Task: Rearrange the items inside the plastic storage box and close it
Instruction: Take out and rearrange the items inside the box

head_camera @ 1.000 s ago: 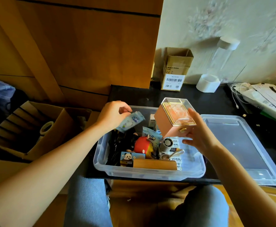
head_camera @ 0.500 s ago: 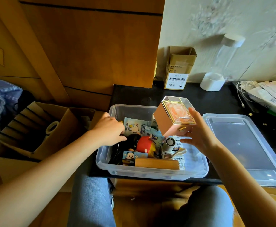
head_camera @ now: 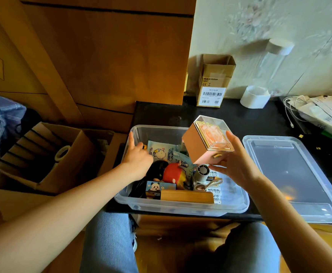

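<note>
Right hand grips tilted pink cube box, clear top; left hand inside clear plastic storage box, fingers curled, grasp unclear.

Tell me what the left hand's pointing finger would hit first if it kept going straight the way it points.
The left hand has its index finger aimed up and away, at the far left corner of the plastic storage box. It would probably meet the box's wall or rim there first, though depth is hard to judge.

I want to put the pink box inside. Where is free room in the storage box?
Bare floor shows at the storage box right end, between the batteries and right wall, under the right hand holding the pink box. Left and middle are crowded around the left hand.
</note>
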Available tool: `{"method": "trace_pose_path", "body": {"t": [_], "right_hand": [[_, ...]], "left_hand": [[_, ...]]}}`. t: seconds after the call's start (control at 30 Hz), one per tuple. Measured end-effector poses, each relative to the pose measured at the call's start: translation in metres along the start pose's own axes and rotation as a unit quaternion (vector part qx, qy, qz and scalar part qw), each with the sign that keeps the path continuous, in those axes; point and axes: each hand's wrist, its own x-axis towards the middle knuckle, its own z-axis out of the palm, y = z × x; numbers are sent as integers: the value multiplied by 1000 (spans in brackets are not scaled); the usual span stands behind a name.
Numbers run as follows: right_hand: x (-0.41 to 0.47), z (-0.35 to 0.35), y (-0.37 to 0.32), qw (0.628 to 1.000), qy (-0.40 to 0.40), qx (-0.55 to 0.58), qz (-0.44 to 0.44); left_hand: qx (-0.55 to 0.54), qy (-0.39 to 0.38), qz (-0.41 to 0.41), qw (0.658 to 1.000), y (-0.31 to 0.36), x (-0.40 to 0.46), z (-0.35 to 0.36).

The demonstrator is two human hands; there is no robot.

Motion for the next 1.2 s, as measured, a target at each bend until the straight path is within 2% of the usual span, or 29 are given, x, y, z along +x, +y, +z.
{"method": "trace_pose_path", "body": {"t": [0.17, 0.3, 0.4, 0.57, 0.67, 0.73, 0.87, 1.03, 1.13, 1.17, 1.2], "right_hand": [[0, -4, -1, 999, -15, 48, 0], [1, -5, 0, 998, -19, 52, -3], [2, -5, 2, 998, -19, 51, -4], [2, -7, 3, 997, -25, 70, -15], [2, -7, 4, 996, -27, 80, -18], [3, -7, 4, 996, -27, 83, -17], [3, -6, 4, 996, -28, 82, -13], [2, -7, 4, 996, -27, 82, -12], [3, -7, 4, 996, -28, 86, -11], [3, -8, 4, 996, -29, 85, -11], [3, -8, 5, 996, -29, 84, -10]], "left_hand": [[-21, 57, -9, 998, -4, 0, 3], [-126, 119, 2, 985, -20, -2, 9], [-189, 108, 46, 975, -29, -7, 10], [-236, 64, 121, 962, -39, -17, 8], [-246, 85, 139, 956, -38, -22, 8], [-314, 104, 152, 931, -33, -23, 8], [-504, 89, 186, 839, -10, -27, 8], [-597, 77, 173, 779, 22, -31, 7], [-670, 52, 152, 725, 25, -30, 5], [-670, 66, 140, 726, 22, -29, 4], [-651, 92, 116, 744, 18, -26, 5]]}}
